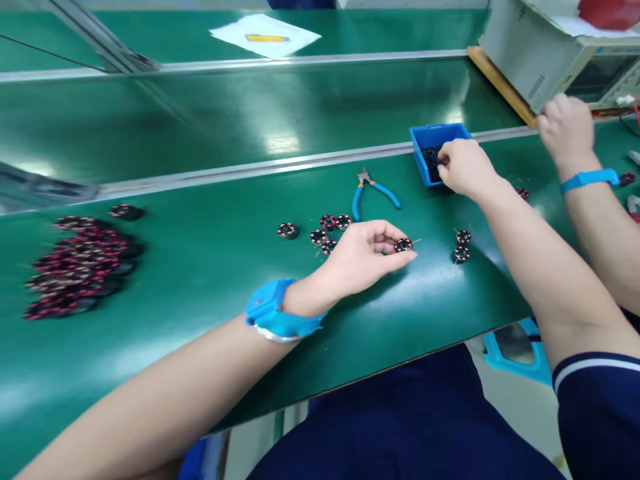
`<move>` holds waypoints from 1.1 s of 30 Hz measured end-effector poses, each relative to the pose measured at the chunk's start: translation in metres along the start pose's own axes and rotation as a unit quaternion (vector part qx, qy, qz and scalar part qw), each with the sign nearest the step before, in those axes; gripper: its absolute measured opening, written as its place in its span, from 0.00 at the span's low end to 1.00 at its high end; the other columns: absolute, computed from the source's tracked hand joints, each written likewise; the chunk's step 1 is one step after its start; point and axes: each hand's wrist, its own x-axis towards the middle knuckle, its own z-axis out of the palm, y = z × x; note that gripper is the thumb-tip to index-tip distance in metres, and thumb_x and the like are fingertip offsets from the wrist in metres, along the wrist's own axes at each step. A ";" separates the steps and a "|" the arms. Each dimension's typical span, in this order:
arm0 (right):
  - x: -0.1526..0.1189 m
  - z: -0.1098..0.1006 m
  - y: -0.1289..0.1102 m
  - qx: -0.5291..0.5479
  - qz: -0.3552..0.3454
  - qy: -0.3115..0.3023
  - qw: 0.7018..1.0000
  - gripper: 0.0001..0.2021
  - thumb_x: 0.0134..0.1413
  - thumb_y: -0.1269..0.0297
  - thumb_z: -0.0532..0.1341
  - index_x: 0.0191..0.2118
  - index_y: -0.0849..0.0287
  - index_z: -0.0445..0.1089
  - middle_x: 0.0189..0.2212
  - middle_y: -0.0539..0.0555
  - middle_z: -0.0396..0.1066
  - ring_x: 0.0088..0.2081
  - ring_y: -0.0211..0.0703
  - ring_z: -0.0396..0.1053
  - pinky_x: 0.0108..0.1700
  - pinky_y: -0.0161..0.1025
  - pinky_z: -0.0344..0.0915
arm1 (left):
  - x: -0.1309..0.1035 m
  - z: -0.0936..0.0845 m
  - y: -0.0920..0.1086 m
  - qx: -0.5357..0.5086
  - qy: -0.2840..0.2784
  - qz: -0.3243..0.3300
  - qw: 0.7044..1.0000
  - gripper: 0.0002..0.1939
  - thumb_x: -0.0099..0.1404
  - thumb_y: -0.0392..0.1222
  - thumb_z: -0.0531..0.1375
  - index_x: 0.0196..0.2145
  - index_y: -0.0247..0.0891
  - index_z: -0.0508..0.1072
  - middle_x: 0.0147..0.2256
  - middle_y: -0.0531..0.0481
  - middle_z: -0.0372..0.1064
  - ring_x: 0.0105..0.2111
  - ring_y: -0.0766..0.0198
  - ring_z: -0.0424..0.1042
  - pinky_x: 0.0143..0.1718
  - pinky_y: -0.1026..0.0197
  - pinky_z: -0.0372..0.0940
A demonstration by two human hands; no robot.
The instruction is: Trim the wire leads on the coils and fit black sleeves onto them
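My left hand (361, 259), a blue band on its wrist, pinches a small wire-wound ring coil (403, 245) between thumb and fingers above the table. Thin wire ends stick out from the coil. My right hand (467, 167) reaches to a blue bin (419, 157) that holds small black parts (431, 160). Its fingertips are drawn together at the bin's near right side, and what they grip I cannot make out. Behind my left hand lie several loose coils (329, 223) and cutting pliers (370, 190) with blue handles. Two more coils (463, 245) lie below my right forearm.
A large cluster of wound coils (83, 263) stands on the green table (200, 267) at the left. At the right, a co-worker's hand (567, 130) with a blue wristband is near a grey instrument (540, 53). A yellow cutter (267, 38) lies on paper at the back.
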 end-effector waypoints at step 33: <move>-0.131 0.016 -0.133 0.640 0.158 -0.236 0.714 0.08 0.44 0.64 0.68 0.23 0.60 0.71 0.24 0.50 0.75 0.17 0.31 0.65 0.21 0.33 0.66 | -0.085 -0.028 -0.049 -0.098 0.047 0.037 0.993 0.12 0.57 0.37 0.65 0.40 0.33 0.71 0.34 0.48 0.70 0.33 0.65 0.73 0.33 0.62 0.70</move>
